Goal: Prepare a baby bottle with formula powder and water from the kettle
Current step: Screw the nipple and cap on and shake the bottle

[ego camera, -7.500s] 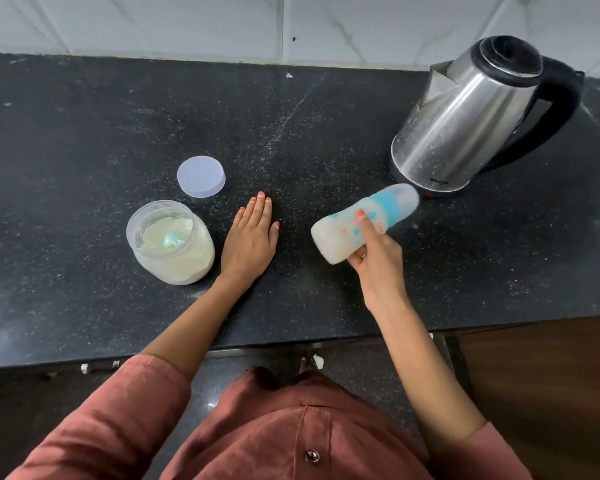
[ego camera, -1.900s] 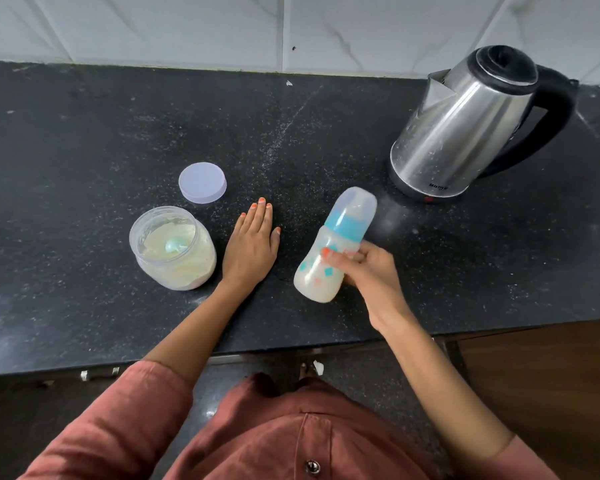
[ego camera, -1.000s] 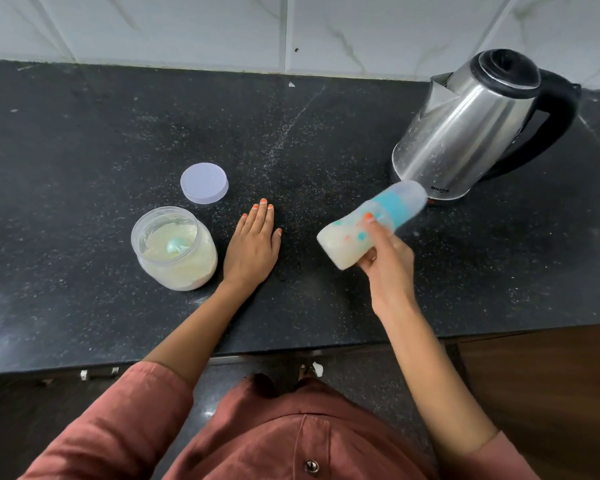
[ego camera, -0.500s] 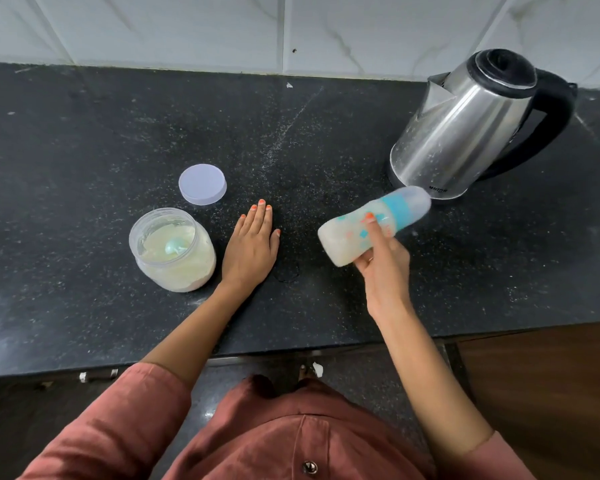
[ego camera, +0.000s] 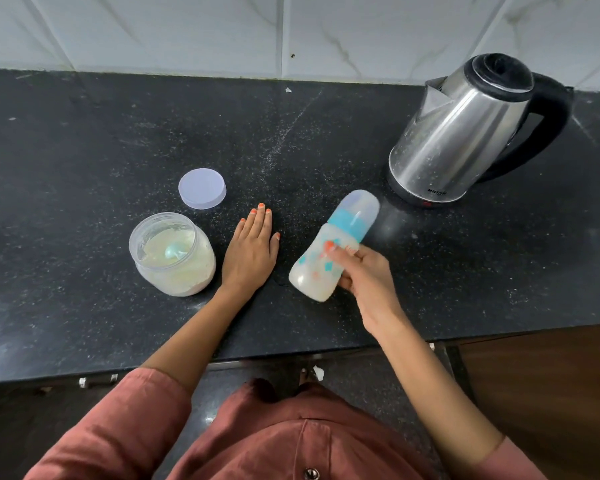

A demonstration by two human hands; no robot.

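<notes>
**A:** From the head camera, where is the bottle?

**B:** The baby bottle [ego camera: 321,268] is in the right hand [ego camera: 364,275], over the black counter [ego camera: 84,150], between the left hand [ego camera: 252,251] and the kettle [ego camera: 465,133]. Fingers and thumb wrap its lower body from the right, covering much of that side. It leans, with its clear cap [ego camera: 361,206] pointing away towards the kettle and its base towards the person. I cannot tell whether the base touches the counter.

**A:** What is inside?

**B:** Something pale and milky. The wall is cloudy and a little blurred, so no level can be read. Under the cap, the teat is only a faint shape above the teal collar [ego camera: 349,226].

**A:** And the other hand?

**B:** It lies flat on the counter, palm down, fingers straight and together, holding nothing. It is just beside the open formula jar [ego camera: 174,271], with a narrow gap between them.

**A:** The jar?

**B:** It holds pale powder with a teal scoop [ego camera: 174,251] half sunk in it, and the scoop's handle is hard to make out. The round lid [ego camera: 202,188] lies on the counter just behind the jar, apart from it.

**A:** The kettle?

**B:** It stands upright at the far right with its black top closed, so its contents are hidden. The lettering near its base is too small to read with certainty.

**A:** Anything cut off?

**B:** Both reddish sleeves [ego camera: 118,427] run off the bottom edge.
</notes>
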